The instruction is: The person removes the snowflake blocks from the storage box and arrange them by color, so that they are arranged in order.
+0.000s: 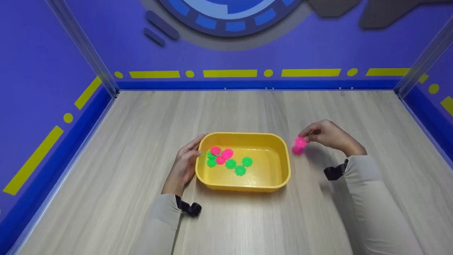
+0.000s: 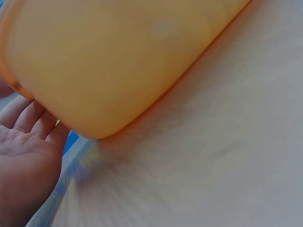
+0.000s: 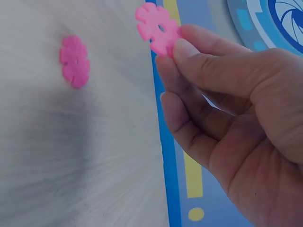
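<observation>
My left hand point(image 1: 183, 165) grips the left end of the yellow tray point(image 1: 272, 187), its thumb at the rim; in the left wrist view the fingers point(image 2: 32, 118) lie against the tray's outer side. Between thumb and fingertips my right hand point(image 1: 327, 135) pinches a pink flower-shaped piece point(image 3: 158, 40), held above the table to the right of the tray. Another pink piece point(image 3: 75, 62) lies on the table just below it. Inside the tray, towards its left half, are several green pieces point(image 1: 240, 170) and several pink pieces point(image 1: 227, 153), some overlapping.
The wood-grain table point(image 1: 159, 117) is bounded by a blue back wall point(image 1: 233, 58) and side walls with yellow markings. A black camera strap is on each wrist, the left one point(image 1: 191, 209) near the tray's lower left corner.
</observation>
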Available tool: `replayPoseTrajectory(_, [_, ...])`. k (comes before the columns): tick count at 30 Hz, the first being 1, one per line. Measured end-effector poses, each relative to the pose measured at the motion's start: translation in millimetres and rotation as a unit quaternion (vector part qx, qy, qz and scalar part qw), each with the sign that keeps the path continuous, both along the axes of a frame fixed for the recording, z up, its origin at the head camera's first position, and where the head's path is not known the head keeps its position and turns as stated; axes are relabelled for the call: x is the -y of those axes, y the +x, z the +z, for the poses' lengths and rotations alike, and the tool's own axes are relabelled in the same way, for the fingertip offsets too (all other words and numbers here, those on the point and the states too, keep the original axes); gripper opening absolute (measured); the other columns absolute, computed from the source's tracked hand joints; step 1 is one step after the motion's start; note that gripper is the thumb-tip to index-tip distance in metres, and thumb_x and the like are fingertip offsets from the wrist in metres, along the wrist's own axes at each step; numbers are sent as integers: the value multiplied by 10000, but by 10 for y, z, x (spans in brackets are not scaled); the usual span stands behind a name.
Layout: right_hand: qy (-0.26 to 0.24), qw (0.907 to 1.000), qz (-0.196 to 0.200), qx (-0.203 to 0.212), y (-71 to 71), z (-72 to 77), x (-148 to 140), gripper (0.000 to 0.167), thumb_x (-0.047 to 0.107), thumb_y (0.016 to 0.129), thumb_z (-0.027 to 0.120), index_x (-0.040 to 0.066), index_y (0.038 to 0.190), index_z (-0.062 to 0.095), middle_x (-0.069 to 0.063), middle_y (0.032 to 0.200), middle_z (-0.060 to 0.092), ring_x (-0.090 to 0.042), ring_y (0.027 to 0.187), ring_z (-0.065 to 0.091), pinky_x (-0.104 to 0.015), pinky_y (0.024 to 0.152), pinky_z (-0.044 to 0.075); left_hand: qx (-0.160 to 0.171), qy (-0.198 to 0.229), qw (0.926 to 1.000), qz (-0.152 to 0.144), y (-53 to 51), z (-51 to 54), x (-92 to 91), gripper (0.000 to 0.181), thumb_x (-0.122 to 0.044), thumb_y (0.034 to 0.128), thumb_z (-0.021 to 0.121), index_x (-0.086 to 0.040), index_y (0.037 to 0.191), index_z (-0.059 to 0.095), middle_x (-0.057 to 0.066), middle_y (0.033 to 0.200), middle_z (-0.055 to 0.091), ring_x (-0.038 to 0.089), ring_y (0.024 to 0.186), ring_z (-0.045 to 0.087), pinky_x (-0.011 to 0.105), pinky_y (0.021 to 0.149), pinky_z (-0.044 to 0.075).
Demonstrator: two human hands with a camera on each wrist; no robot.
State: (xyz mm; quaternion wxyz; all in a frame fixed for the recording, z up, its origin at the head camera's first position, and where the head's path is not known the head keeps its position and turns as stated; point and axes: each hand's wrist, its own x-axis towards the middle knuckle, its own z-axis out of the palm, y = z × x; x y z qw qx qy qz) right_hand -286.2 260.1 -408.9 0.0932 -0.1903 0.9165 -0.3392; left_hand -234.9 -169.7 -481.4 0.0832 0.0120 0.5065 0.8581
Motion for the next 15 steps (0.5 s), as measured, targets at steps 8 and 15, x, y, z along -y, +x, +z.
replayPoseTrajectory(8, [240, 9994, -182, 142, 24, -49, -100, 200, 13, 868, 646, 60, 1033, 749, -135, 1035, 725, -266, 955, 638, -220, 805, 545, -56, -18, 10000, -24, -1, -2, 1, 601, 101, 857, 409, 31, 1452, 364, 148, 1540, 344, 233, 1432, 309, 365, 1166, 277])
replayPoseTrajectory(15, [415, 9986, -297, 144, 36, -130, -146, 216, -13, 867, 628, 50, 1034, 749, -146, 1046, 721, -267, 947, 625, -370, 840, 562, -100, -34, 9999, -59, 7, -4, 2, 606, 94, 856, 417, 33, 1456, 354, 153, 1545, 333, 242, 1430, 312, 373, 1163, 285])
